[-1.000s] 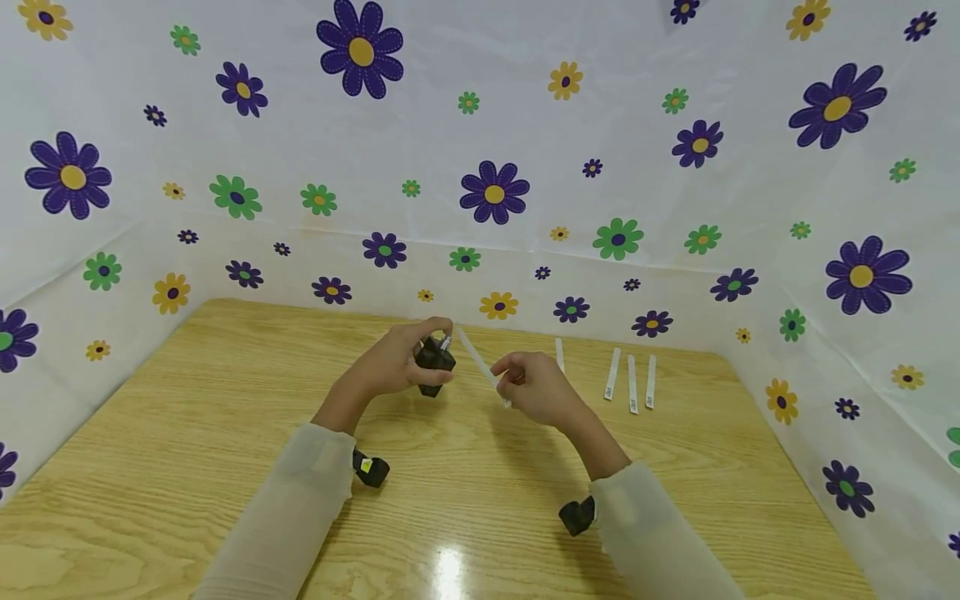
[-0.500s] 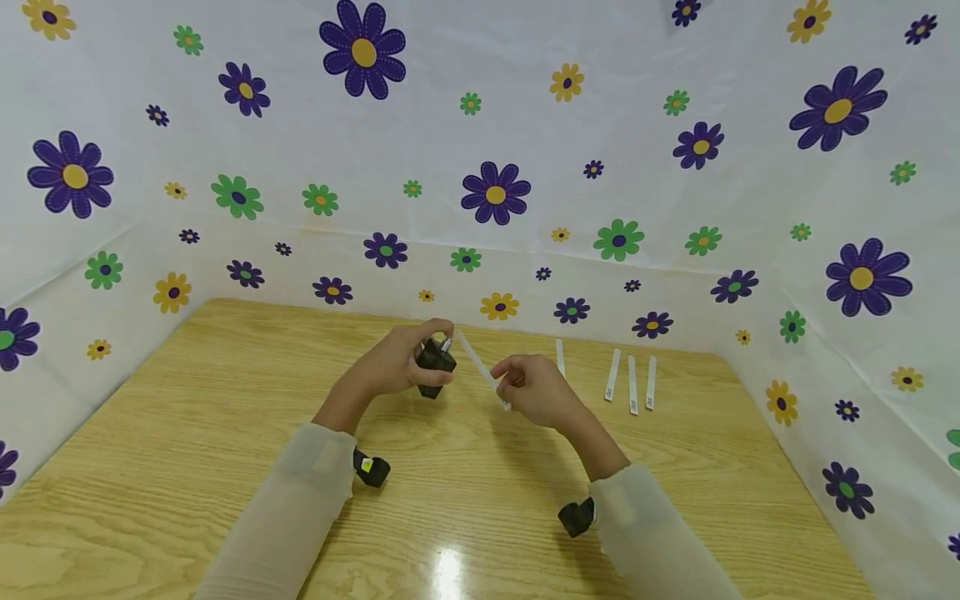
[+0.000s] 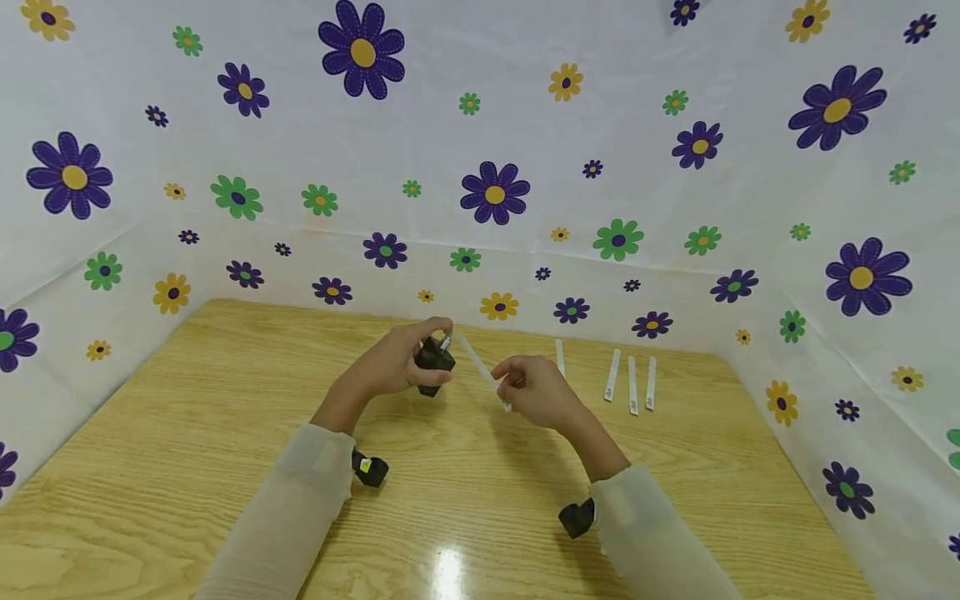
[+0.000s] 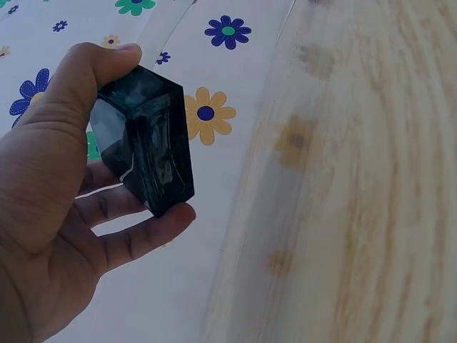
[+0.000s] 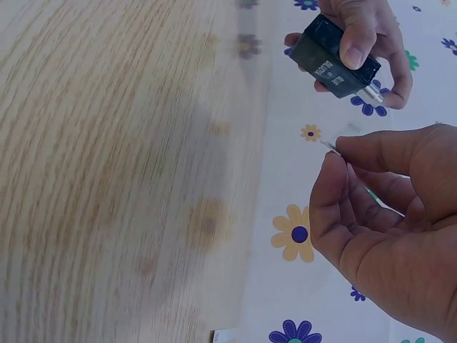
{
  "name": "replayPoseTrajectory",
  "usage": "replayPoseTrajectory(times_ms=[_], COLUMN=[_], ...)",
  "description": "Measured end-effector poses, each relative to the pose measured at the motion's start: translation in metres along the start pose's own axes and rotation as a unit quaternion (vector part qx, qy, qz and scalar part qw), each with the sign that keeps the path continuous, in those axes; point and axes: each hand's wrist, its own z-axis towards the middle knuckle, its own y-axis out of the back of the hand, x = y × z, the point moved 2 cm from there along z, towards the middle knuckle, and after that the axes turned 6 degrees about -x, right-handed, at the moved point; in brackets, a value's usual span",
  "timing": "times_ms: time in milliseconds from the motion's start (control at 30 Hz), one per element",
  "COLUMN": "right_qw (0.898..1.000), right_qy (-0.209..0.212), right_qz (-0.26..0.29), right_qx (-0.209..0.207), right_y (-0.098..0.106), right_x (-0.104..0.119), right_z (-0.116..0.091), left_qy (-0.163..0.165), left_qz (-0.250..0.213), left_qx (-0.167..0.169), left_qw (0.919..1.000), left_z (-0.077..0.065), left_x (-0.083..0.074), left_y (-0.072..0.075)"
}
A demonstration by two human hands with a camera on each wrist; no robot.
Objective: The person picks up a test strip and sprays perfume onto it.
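My left hand [image 3: 382, 362] grips a dark, angular glass perfume bottle [image 3: 433, 360] above the table, tilted. Its index finger lies at the silver spray nozzle [image 3: 446, 342], which points toward the right hand. In the left wrist view, the faceted bottle [image 4: 153, 136] sits between thumb and fingers. Pale lettering marks the bottle [image 5: 332, 57] in the right wrist view. Between thumb and index finger, my right hand [image 3: 542, 390] pinches a white paper test strip [image 3: 477, 360] near its lower end. The strip slants up and left, its far tip close to the nozzle.
Several more white paper strips [image 3: 633, 385] lie on the wooden table [image 3: 465, 500] to the right, one partly hidden behind the right hand. Flower-printed white sheeting [image 3: 420, 133] encloses the back and sides. Black wrist cameras [image 3: 371, 469] hang below both wrists.
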Motion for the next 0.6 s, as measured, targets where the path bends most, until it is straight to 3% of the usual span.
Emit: replayPoseTrajectory(times_ms=[600], right_qw=[1.0], right_qy=[-0.006], right_qz=[-0.003], right_qx=[-0.003], right_y=[0.0011], right_x=[-0.002], right_z=[-0.0016], left_qy=[-0.001], left_qz=[0.003], left_qx=[-0.001], left_qw=[1.0], left_z=[-0.0008], left_x=[-0.0029], left_y=[-0.0014])
